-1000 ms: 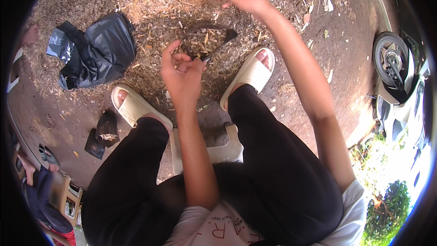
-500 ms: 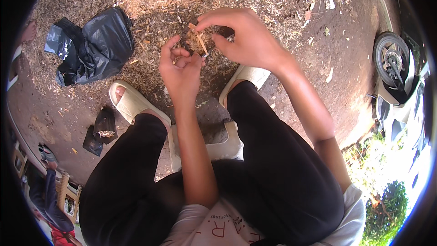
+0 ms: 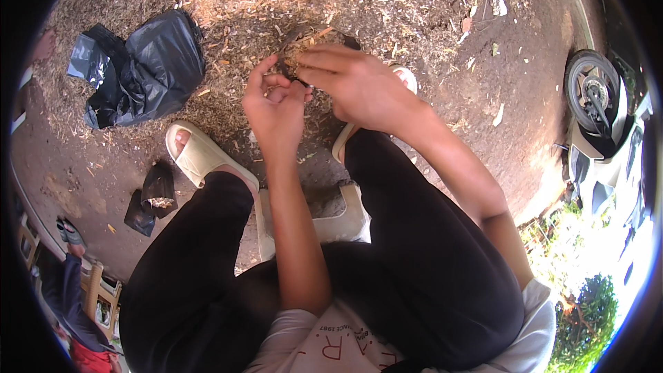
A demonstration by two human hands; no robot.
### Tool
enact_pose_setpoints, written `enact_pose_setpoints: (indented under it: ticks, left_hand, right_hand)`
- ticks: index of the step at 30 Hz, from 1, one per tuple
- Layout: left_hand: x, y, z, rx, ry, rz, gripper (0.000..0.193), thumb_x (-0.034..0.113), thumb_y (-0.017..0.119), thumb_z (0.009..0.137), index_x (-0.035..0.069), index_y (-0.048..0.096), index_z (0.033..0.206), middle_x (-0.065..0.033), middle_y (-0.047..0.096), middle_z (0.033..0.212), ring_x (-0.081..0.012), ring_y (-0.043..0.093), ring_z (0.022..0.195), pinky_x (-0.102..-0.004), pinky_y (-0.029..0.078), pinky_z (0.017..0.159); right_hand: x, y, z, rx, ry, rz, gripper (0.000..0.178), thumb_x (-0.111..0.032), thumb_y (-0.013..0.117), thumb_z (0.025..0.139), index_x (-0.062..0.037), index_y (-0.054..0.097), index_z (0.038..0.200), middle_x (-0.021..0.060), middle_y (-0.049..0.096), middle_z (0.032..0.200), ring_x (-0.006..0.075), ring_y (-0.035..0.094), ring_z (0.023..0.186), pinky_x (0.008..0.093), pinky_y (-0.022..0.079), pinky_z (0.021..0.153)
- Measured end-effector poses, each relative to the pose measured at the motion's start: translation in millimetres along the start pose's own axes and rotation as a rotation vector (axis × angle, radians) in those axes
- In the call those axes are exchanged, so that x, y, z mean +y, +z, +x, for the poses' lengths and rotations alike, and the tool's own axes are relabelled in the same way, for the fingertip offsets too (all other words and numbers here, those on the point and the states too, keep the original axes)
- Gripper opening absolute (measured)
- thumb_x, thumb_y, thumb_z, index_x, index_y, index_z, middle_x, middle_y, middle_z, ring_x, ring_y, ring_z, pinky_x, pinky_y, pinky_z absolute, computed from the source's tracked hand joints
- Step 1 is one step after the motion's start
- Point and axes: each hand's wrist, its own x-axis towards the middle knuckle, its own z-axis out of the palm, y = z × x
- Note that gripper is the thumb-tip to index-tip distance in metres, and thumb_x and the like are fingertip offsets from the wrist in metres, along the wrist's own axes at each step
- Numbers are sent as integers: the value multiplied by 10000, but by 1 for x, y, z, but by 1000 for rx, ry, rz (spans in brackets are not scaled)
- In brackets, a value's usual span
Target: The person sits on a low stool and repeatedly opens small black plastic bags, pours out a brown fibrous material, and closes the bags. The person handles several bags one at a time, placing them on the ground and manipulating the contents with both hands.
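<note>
Between my hands is a small black plastic bag (image 3: 351, 42) with wood shavings (image 3: 304, 43) in its mouth. My left hand (image 3: 275, 112) is closed at the near left side of the bag, thumb and fingers on its rim. From the right, my right hand (image 3: 366, 90) reaches over the bag's mouth, its fingers stretched out and laid close together on the shavings. Its thumb and the near side of the bag are hidden. No wood strip shows in the hand.
A large crumpled black bag (image 3: 162, 62) lies at the left on chip-strewn soil. Two smaller black bags (image 3: 159, 190) stand by my left sandal (image 3: 200, 155). Beneath me is a low pale stool (image 3: 352, 217). At the right is a motorbike (image 3: 595, 97); another person's leg (image 3: 72, 283) shows lower left.
My right hand has come down and closer to my left hand, over the bag's mouth. A thin wood strip that stood across the mouth is out of sight. My left hand stays in place.
</note>
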Motion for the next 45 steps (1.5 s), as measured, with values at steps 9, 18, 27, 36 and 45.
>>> enact_pose_setpoints:
  ticks: [9,18,27,36,45]
  left_hand:
    - [-2,-2,1,5,-8,21,558,-182,608,818,-76,510,1357,-59,532,891,-175,690,696,-285,580,611]
    - [2,1,0,1,-38,23,562,-178,613,813,-74,509,1356,-59,527,895,-171,683,705,-285,577,612]
    - [2,1,0,-6,-22,46,561,-187,601,814,-77,506,1356,-61,524,894,-165,682,710,-282,573,610]
    - [2,0,-1,4,-23,50,569,-182,602,809,-72,504,1359,-57,523,887,-166,684,707,-278,569,604]
    - [2,-1,-1,30,-29,40,568,-160,617,804,-66,512,1354,-57,509,905,-167,678,698,-277,536,564]
  right_hand:
    - [-7,-4,5,-33,165,51,473,53,649,704,5,699,1172,170,673,1290,346,638,1218,441,553,1005]
    - [-3,19,-1,39,191,-47,526,26,677,704,41,631,1228,216,628,1322,388,631,1197,429,555,984]
    - [0,28,2,48,98,-136,413,-131,750,754,8,683,1137,171,660,1266,334,623,1214,428,514,1009]
    - [-4,16,2,104,63,-88,366,-129,767,717,7,709,1052,137,696,1181,315,615,1203,418,502,1018]
    - [13,0,0,300,188,-34,320,20,670,783,7,703,1101,170,713,1139,358,685,1058,451,553,926]
